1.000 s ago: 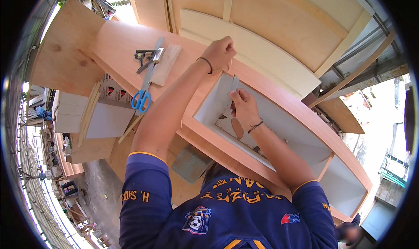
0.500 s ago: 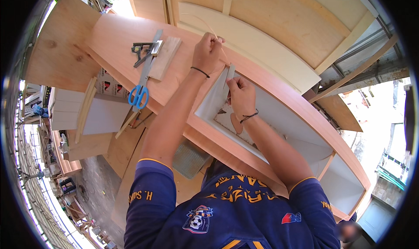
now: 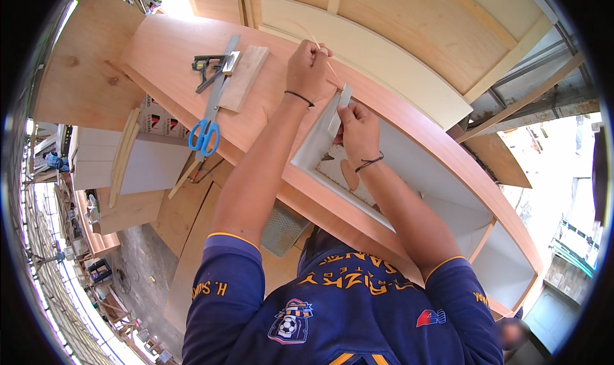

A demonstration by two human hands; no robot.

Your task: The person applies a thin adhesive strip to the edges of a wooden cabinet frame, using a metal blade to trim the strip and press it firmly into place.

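My left hand [image 3: 308, 69] is closed, pinching a thin wood-coloured edging strip [image 3: 330, 66] above the cabinet's far edge. The strip runs down to the corner of the opening, and its loose end stands up past my fingers. In my closed right hand [image 3: 358, 129] is a flat, silvery, straight-edged blade [image 3: 346, 95], upright against the same corner; my fingers hide its lower part. Both hands are over the pinkish wood-grain cabinet [image 3: 448, 154], which lies with its pale-lined compartments facing up.
Left of my hands on the panel lie blue-handled scissors [image 3: 203, 136], a combination square [image 3: 211, 66] and a wood block [image 3: 245, 80]. A curved cream panel [image 3: 371, 61] stands beyond the cabinet. Inside the opening is a worn board [image 3: 336, 166]. Plywood sheets [image 3: 89, 58] are at left.
Both hands have shifted slightly to the right. The blade has risen a little at the corner, and the strip between my left hand and the corner looks straighter.
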